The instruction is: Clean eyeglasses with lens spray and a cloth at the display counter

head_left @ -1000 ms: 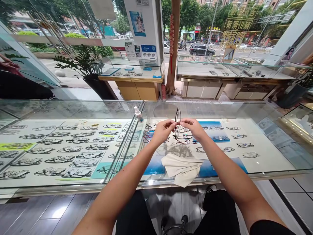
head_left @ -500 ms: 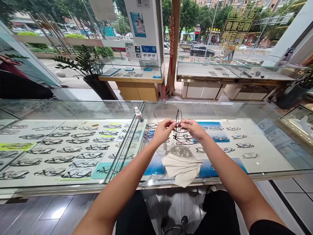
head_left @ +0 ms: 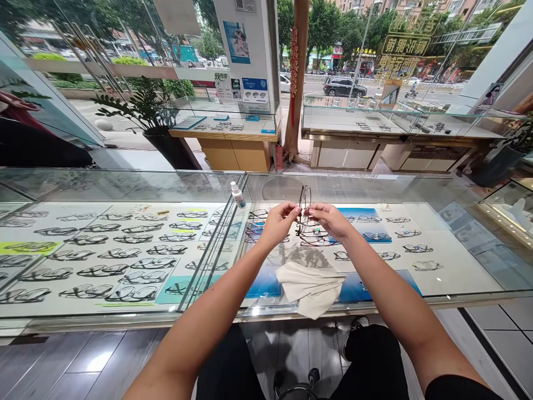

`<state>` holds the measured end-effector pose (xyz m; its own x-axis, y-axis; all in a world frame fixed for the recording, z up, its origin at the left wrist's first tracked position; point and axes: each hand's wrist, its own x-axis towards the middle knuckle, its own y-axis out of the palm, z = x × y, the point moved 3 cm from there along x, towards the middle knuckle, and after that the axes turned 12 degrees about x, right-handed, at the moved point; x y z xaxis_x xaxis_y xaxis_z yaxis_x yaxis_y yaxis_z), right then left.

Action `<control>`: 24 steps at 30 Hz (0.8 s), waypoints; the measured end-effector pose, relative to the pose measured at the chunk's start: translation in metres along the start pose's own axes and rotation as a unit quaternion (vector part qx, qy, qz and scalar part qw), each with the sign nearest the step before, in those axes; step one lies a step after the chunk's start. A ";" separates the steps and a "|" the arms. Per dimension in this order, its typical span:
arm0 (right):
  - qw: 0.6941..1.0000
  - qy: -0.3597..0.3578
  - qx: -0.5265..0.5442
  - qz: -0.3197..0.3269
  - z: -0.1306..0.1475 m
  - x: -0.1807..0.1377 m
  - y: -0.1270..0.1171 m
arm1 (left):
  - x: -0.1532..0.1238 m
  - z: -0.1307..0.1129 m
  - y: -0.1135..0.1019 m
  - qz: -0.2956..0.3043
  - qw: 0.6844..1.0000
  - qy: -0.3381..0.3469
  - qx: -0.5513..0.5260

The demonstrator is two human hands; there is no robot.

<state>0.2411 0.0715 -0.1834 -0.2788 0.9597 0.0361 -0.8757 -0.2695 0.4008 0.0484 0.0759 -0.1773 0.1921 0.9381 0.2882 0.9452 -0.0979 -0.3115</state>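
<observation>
The fingers (head_left: 293, 210) of my left hand (head_left: 275, 223) and right hand (head_left: 332, 221) pinch the glasses (head_left: 306, 196), upright above the bench (head_left: 466, 272). If both hands twist unequally, the thin frame may bend; if my pinch loosens, the glasses may drop near the cloth (head_left: 310, 282).

We have eyeglasses (head_left: 307, 196) between our left hand (head_left: 278, 223) and right hand (head_left: 330, 220) above the display counter (head_left: 462, 266), a cloth (head_left: 310, 284) on its near edge, a spray bottle (head_left: 238, 195) leftward, spectacle frames (head_left: 132, 239) inside and showcases (head_left: 350, 153) behind.
</observation>
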 end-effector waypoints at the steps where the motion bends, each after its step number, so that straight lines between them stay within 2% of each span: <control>1: 1.000 -0.001 0.001 0.001 0.000 0.000 -0.001 | 0.000 0.000 0.000 -0.004 1.000 -0.003 0.001; 12: 0.999 -0.013 0.041 -0.032 0.003 0.004 -0.010 | 0.001 0.002 -0.004 -0.043 0.997 -0.067 -0.014; 17: 0.994 -0.040 0.081 -0.068 0.011 0.004 -0.020 | 0.005 0.009 -0.007 -0.059 0.985 -0.145 -0.067; 20: 0.990 -0.062 0.090 -0.087 0.016 0.004 -0.027 | 0.007 0.011 -0.008 -0.054 0.973 -0.197 -0.107; 24: 0.988 -0.076 0.091 -0.097 0.018 0.004 -0.031 | 0.006 0.009 -0.007 -0.028 0.972 -0.204 -0.117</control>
<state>0.2741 0.0856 -0.1794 -0.0372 0.9966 0.0737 -0.8174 -0.0728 0.5715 0.0402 0.0857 -0.1817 0.0637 0.9931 -0.0981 0.9944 -0.0715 -0.0779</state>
